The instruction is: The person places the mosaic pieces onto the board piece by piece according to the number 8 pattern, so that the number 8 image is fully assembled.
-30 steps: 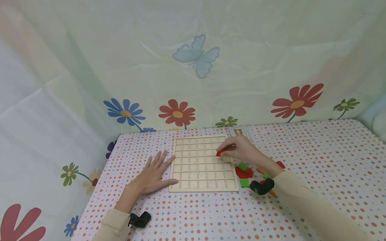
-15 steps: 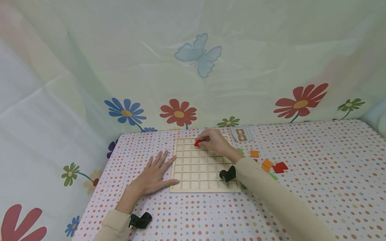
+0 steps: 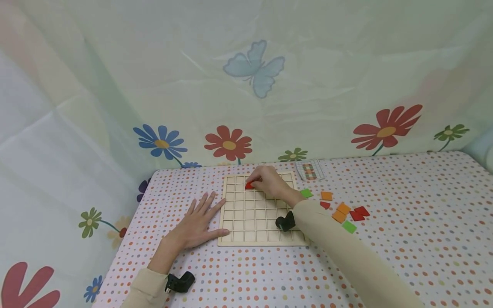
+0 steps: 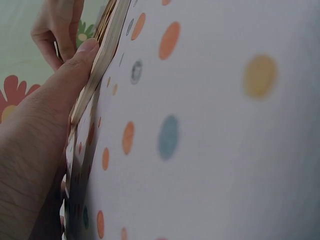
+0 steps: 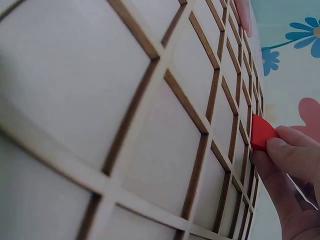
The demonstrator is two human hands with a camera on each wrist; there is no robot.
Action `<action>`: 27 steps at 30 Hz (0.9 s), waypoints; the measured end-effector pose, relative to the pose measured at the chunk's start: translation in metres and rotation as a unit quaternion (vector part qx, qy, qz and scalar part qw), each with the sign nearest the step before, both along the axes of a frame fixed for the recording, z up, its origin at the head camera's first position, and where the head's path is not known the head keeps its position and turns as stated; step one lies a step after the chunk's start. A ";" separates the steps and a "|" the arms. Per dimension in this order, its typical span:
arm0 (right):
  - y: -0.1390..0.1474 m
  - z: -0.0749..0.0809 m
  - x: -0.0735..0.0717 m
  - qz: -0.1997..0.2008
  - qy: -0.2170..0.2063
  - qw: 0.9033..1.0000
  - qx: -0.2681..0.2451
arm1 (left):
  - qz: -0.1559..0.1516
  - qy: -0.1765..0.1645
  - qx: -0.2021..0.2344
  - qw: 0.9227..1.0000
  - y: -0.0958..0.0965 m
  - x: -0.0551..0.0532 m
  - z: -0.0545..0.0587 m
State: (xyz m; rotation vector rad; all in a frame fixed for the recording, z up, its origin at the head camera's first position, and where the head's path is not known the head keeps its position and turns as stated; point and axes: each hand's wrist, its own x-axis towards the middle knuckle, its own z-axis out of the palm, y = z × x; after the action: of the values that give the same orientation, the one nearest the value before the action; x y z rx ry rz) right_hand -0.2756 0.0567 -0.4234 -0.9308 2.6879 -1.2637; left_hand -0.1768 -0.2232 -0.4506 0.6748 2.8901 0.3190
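Observation:
A pale wooden grid board with square cells lies on the dotted tablecloth. Over its far left part, my right hand pinches a red tile between thumb and fingers. One side of this tile is rounded, as the right wrist view shows, and it stands tilted close against the grid's dividers. My left hand rests flat with spread fingers at the board's left edge. Its thumb touches the board's rim in the left wrist view.
Loose tiles lie right of the board: orange ones, red ones and green ones. Behind them is a small sheet with a coloured grid pattern. A flowered cloth backdrop rises behind the table.
The right hand has carried the red tile leftward and toward the far side of the board, slowing over the last half second. Its forearm has uncovered loose tiles. The left hand has stayed put.

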 end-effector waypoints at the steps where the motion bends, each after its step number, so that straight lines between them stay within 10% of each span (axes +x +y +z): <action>1: -0.001 0.000 0.000 0.003 0.003 1.000 0.002 | 0.000 0.000 0.000 1.000 0.000 0.000 0.000; 27: -0.009 0.009 0.006 0.060 0.077 0.986 0.132 | -0.004 0.008 0.005 1.000 0.000 0.000 0.001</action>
State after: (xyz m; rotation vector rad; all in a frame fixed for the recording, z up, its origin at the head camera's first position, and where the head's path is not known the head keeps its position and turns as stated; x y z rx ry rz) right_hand -0.2695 0.0474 -0.4147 -1.1726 2.7712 -0.8199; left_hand -0.1764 -0.2235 -0.4496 0.6951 2.9026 0.3298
